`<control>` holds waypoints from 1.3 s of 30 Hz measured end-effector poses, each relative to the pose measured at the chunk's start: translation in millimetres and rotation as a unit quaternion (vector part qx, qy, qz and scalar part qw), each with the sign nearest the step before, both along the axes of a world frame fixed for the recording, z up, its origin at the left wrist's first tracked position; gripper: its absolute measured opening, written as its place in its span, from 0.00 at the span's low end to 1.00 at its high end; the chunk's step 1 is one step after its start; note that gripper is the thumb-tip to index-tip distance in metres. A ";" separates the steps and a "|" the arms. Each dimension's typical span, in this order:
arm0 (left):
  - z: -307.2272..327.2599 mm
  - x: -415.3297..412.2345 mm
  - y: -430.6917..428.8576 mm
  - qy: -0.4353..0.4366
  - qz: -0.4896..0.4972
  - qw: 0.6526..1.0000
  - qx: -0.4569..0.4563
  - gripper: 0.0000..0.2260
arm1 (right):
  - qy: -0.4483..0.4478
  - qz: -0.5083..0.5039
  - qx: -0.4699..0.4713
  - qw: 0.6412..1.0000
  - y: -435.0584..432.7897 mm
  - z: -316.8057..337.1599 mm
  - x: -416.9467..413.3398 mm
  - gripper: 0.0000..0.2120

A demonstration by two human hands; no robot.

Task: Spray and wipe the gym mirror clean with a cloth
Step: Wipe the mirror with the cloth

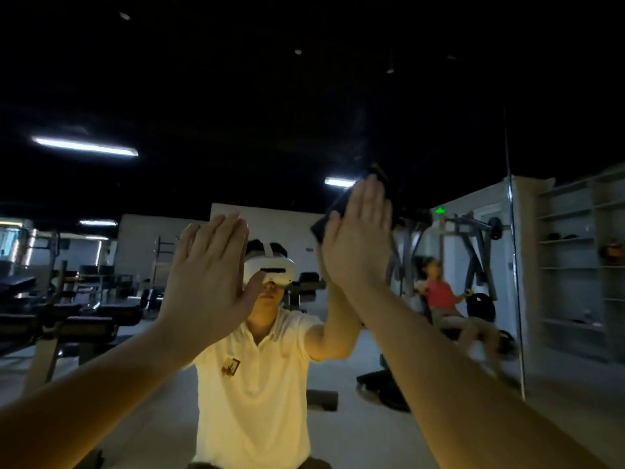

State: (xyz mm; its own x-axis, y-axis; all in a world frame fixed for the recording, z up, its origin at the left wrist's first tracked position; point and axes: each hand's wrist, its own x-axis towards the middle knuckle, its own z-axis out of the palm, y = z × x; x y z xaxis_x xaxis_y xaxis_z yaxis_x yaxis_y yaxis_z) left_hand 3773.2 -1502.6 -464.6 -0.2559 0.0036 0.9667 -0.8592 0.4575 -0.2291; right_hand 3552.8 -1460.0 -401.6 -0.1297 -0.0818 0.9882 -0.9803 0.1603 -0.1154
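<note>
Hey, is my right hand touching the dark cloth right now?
Touching. The head view shows the right hand laid flat over the dark cloth, whose edges stick out past its fingertips and thumb side.

As reflected, I am wearing a white short-sleeved polo shirt [257,384] bearing a small red-and-gold chest emblem [231,367], and a white headset [270,267] with a white top strap [269,250]. My forearms [101,394] are showing bare.

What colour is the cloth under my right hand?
The cloth looks black or very dark, showing around the flat right hand; head view.
</note>
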 end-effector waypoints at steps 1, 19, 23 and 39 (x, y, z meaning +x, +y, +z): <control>7.3 4.1 2.6 -0.007 -0.005 1.000 -0.011 0.27 | 0.038 0.007 0.003 0.999 -6.3 3.8 21.0 0.32; 68.6 -30.7 -26.7 0.026 0.072 0.997 -0.005 0.44 | -0.148 -0.020 -0.028 0.988 23.5 54.7 -105.3 0.35; 68.3 -31.4 -28.1 0.021 0.064 0.998 -0.011 0.44 | -0.074 -0.010 -0.037 0.997 6.7 75.2 -41.2 0.32; 69.4 -28.1 -29.5 0.009 0.057 0.998 -0.012 0.45 | -0.043 -0.060 0.002 0.997 25.9 72.3 -95.4 0.34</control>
